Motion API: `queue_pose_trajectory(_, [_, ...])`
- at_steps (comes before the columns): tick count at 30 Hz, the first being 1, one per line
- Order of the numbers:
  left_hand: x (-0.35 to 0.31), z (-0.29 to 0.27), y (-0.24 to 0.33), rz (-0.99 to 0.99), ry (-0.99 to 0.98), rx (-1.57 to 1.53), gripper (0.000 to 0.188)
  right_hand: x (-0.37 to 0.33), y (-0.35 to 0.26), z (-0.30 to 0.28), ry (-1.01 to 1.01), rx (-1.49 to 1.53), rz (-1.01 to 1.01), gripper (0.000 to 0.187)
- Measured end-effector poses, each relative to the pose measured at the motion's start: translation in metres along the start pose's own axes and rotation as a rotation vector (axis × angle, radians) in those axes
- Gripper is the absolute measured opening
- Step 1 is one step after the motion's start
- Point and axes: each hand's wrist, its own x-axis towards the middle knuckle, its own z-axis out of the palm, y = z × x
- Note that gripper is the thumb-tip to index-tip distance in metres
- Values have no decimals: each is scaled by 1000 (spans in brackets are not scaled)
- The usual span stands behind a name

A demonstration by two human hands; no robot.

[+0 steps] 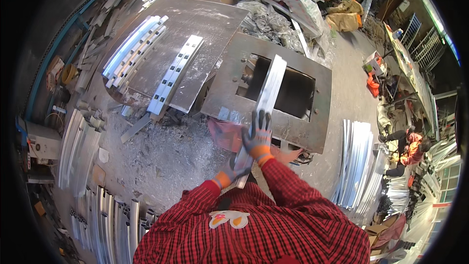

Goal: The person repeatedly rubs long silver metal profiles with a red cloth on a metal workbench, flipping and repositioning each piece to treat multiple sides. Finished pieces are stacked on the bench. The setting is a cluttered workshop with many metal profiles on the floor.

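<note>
A long silvery metal profile (272,83) points away from me, its far part lying across the dark rectangular opening (297,93) of a grey steel machine table (320,85). Near the table's front edge, my right hand (259,136), in a grey glove with an orange cuff, holds the profile with fingers along it and thumb at its left side. Closer to my body, my left hand (232,173), gloved alike, is closed round the near end, which sticks out past the table. The undersides of both grips are hidden.
Left of the machine, a brown metal-topped table (215,17) carries a notched profile (176,74) and a stack of similar profiles (134,51). Bundles of profiles (355,161) stand at right, more (110,225) at lower left. Scrap (268,22) heaps up behind. A person (413,149) sits at far right.
</note>
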Motion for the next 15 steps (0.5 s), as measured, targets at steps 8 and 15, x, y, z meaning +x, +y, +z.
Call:
queue_pose_trajectory(8, [-101,-14,-19,15,-81,28,77,-76,27,26,303,1017,316,69])
queue_pose_trajectory(15, [-132,-30,-22,-53,-201,-20,101,-28,66,60,-419,2323,488,76])
